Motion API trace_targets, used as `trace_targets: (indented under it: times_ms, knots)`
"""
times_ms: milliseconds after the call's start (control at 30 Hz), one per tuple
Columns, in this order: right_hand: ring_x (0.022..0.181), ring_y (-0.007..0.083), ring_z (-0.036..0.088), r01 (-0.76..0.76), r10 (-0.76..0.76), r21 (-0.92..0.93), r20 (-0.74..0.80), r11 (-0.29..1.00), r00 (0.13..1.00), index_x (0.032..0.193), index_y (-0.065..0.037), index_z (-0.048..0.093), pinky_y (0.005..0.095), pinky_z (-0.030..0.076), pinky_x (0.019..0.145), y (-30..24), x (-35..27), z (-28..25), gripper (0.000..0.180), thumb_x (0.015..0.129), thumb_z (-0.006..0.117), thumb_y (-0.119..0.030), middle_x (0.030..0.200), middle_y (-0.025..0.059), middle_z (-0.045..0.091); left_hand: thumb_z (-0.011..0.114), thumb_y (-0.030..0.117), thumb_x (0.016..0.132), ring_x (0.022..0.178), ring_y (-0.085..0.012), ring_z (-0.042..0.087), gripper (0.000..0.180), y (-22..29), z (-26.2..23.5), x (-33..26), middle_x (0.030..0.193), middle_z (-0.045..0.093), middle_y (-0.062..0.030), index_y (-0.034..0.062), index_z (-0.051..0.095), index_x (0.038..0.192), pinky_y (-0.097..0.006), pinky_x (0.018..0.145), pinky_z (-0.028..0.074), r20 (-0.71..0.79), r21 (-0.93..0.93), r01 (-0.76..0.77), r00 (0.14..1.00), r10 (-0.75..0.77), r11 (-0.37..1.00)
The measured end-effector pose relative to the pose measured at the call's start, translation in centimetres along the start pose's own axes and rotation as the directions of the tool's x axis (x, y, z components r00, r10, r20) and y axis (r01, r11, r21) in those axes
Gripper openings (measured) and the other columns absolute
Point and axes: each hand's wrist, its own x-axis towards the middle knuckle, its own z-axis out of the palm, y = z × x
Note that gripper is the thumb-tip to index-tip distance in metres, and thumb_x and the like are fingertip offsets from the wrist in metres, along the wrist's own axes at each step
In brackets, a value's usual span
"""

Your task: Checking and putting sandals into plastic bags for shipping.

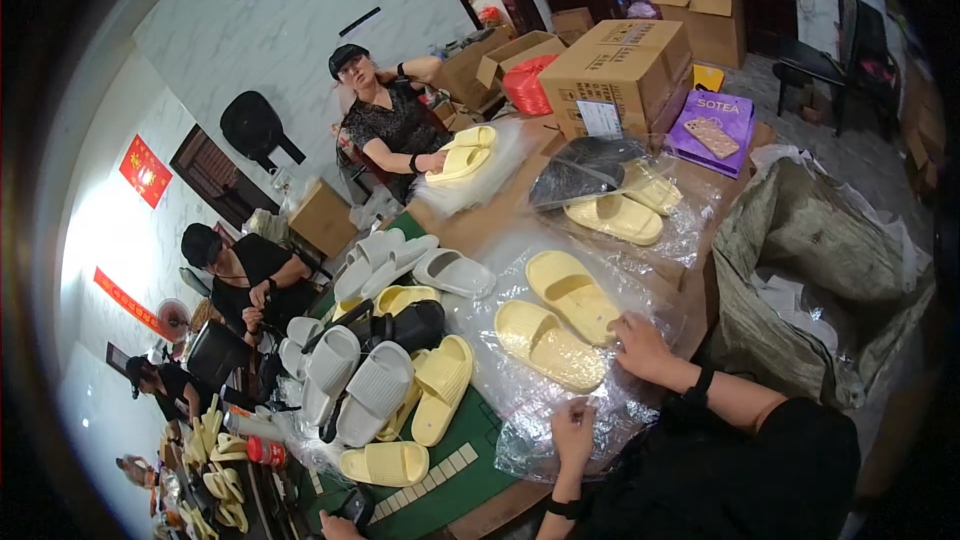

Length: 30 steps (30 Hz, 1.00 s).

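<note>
Two pale yellow slide slippers lie side by side on clear plastic in front of me. The nearer slipper [550, 345] shows glossy plastic over it; its mate [572, 297] lies just beyond. My right hand [645, 345] is closed at the heel of the farther slipper, fingers bent against it. Below the slippers, my left hand [573, 432] pinches the near edge of the clear plastic bag [520, 443]. The fingertips are partly lost in the shiny folds.
A heap of slippers, including a grey slipper [375, 393], stands left on a green mat [470, 500]. Bagged yellow slippers [615, 218] lie beyond. A woven sack [760, 240] gapes at right. Carton [625, 70] stands behind. Across the table, a person's hand [432, 162] holds slippers; another hand [340, 527] shows lower left.
</note>
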Motion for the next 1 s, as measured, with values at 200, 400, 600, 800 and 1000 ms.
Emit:
trace_targets:
  times_ms: [200, 400, 600, 800, 1000]
  knots:
    - [0.075, 0.0372, 0.063, -0.093, 0.018, 0.129, 0.491, 0.987, 0.871, 0.088, -0.007, 0.066, 0.0475, 0.048, 0.069, -2.1, -1.5, 0.5, 0.031, 0.082, 0.06, -0.036, 0.073, 0.02, 0.063, 0.067, 0.008, 0.08, 0.073, -0.0221, 0.061, 0.016, -1.3, 0.7, 0.0, 0.083, 0.066, -0.0123, 0.0009, 0.065, 0.094, -0.033, 0.073, 0.048, -0.014, 0.199, -0.15, 0.988, 0.155, 0.968]
    - [0.115, 0.0383, 0.052, 0.066, -0.191, 0.249, 0.523, 0.966, 0.831, 0.137, -0.009, 0.041, 0.0415, 0.045, 0.095, -1.7, -2.6, 1.8, 0.056, 0.083, 0.057, -0.016, 0.138, 0.0168, 0.044, 0.067, 0.009, 0.08, 0.081, -0.0264, 0.057, 0.012, -2.0, 1.0, -0.2, 0.08, 0.064, -0.0113, 0.003, 0.065, 0.09, -0.037, 0.076, 0.044, -0.017, 0.183, -0.151, 0.988, 0.157, 0.971]
    - [0.115, 0.0351, 0.052, 0.292, -0.328, 0.149, 0.463, 0.945, 0.824, 0.136, -0.004, 0.041, 0.0414, 0.044, 0.095, -0.7, -2.5, 3.7, 0.058, 0.081, 0.058, -0.014, 0.134, 0.0171, 0.049, 0.068, 0.013, 0.079, 0.083, -0.032, 0.054, 0.013, -1.2, 1.2, -0.3, 0.079, 0.06, -0.0133, 0.0025, 0.065, 0.085, -0.041, 0.075, 0.042, -0.057, 0.243, -0.178, 0.979, 0.197, 0.954]
    - [0.115, 0.0346, 0.051, 0.27, -0.288, 0.115, 0.533, 0.956, 0.795, 0.13, -0.003, 0.048, 0.0418, 0.044, 0.095, -1.6, -2.3, 3.2, 0.052, 0.081, 0.058, -0.014, 0.13, 0.0175, 0.052, 0.068, 0.016, 0.082, 0.085, -0.0302, 0.054, 0.015, -0.5, 1.1, -0.5, 0.08, 0.062, -0.013, 0.0021, 0.064, 0.085, -0.04, 0.077, 0.042, -0.072, 0.231, -0.167, 0.979, 0.188, 0.959]
    - [0.081, 0.0397, 0.061, 0.185, -0.211, 0.105, 0.567, 0.977, 0.796, 0.108, -0.006, 0.059, 0.0478, 0.049, 0.07, -2.5, -2.8, 2.0, 0.028, 0.084, 0.057, -0.021, 0.087, 0.0208, 0.064, 0.066, 0.02, 0.085, 0.084, -0.0318, 0.055, 0.019, -0.3, 1.0, -0.5, 0.081, 0.062, -0.0146, 0.0013, 0.063, 0.084, -0.041, 0.076, 0.042, -0.085, 0.229, -0.15, 0.981, 0.174, 0.962]
